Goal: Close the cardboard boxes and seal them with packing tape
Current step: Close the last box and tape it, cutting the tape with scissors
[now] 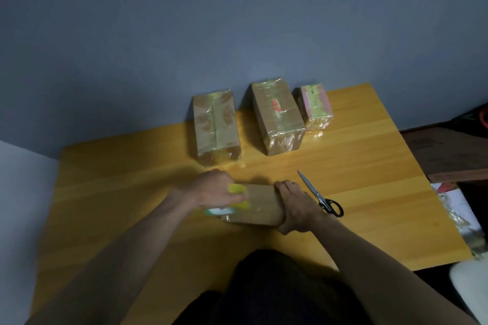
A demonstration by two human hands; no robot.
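Observation:
A small brown cardboard box [260, 203] lies on the wooden table [369, 192] right in front of me. My left hand [211, 188] grips a yellow tape dispenser [237, 194] at the box's left end, with clear tape showing under it. My right hand [295, 208] wraps over the box's right end and holds it down. Three boxes wrapped in shiny tape stand along the back wall: a tall brown one [215, 125], a larger brown one with a red mark [277, 113], and a small pink one [315, 105].
Black-handled scissors [320, 196] lie just right of my right hand, blades pointing away from me. A large flat cardboard piece [449, 153] and crumpled plastic [459, 216] sit beyond the table's right edge. My dark-clothed lap [277, 293] is at the near edge.

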